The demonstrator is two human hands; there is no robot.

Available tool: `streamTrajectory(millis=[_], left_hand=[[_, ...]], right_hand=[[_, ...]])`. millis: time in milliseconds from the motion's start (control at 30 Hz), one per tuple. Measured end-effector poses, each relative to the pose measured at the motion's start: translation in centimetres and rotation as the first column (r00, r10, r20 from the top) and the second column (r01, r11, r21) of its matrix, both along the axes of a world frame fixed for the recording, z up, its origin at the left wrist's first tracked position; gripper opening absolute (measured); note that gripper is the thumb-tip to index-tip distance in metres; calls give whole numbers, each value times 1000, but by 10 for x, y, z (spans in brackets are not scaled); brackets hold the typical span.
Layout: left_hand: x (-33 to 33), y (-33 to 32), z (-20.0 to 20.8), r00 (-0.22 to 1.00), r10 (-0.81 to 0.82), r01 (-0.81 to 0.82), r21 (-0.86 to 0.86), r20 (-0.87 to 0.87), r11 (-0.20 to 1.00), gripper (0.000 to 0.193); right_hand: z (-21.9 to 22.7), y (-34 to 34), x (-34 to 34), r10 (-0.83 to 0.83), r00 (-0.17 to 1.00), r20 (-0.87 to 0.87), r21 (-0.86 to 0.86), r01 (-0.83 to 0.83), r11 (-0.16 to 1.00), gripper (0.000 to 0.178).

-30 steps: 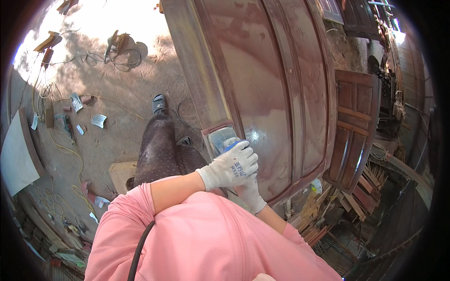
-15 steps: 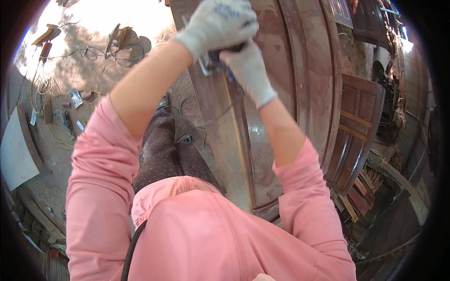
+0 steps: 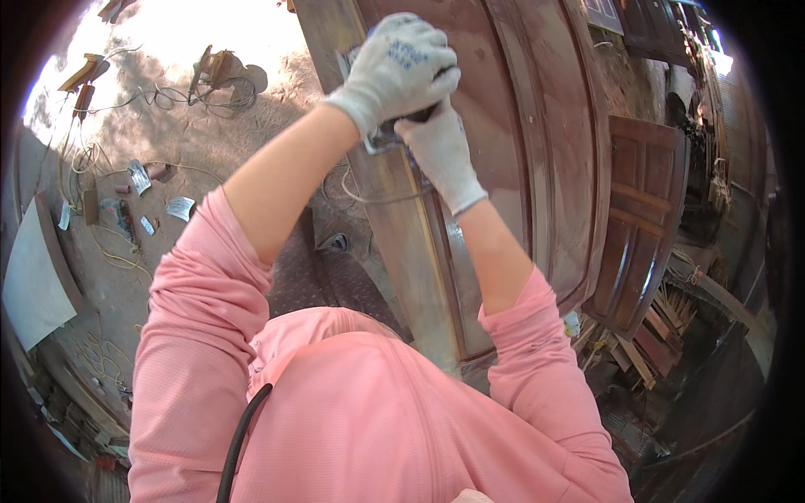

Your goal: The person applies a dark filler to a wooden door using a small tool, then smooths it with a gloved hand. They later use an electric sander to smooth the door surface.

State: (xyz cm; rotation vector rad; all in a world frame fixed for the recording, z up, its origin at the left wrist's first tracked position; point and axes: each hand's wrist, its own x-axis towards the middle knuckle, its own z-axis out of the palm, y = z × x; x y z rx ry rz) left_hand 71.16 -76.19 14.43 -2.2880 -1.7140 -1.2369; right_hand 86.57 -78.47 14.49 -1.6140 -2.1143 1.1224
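Observation:
My left hand [image 3: 406, 69], in a white glove with blue print, is closed over the top of a dark power sander. Just nearer and to the right, my gloved right hand [image 3: 444, 158] wraps round its other end. Most of the sander [image 3: 386, 139] is hidden by the gloves; a metal clamp wire shows at its left side. It rests on the left border of a large brown panelled door [image 3: 495, 243] lying flat. That border looks paler and dusty beside the darker panels. A thin cable [image 3: 377, 199] curves across the door's edge beneath my hands.
Another panelled door [image 3: 641, 210] leans at the right, near scrap wood strips [image 3: 662, 335]. Across the ground on the left lie cords [image 3: 159, 96], paper pieces [image 3: 139, 177] and a power tool [image 3: 220, 67]. A pale curved board [image 3: 38, 272] stands at the far left.
Both hands, with the sander between them, have come slightly nearer along the door's left border. Their grip looks the same. My body has shifted, covering more of my legs.

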Motion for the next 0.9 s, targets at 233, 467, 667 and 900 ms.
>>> streamTrajectory(millis=[233, 467, 667, 900], left_hand=[[65, -85, 9, 998, -58, 62, -120, 40, 991, 20], [12, -56, 11, 1000, 1, -4, -158, -22, 987, 22], [-56, 0, 2, 994, 99, -99, 12, -36, 995, 23], [-122, 65, -5, 983, 172, -172, 16, -68, 985, 25]], right_hand=[[10, -90, 62, -93, 989, 112, -84, 103, 991, 48], [10, -48, 12, 14, 990, 138, -61, -6, 998, 52], [15, 14, -60, 101, 986, 131, 51, -109, 993, 53], [13, 83, -126, 151, 967, 203, 93, -173, 981, 59]])
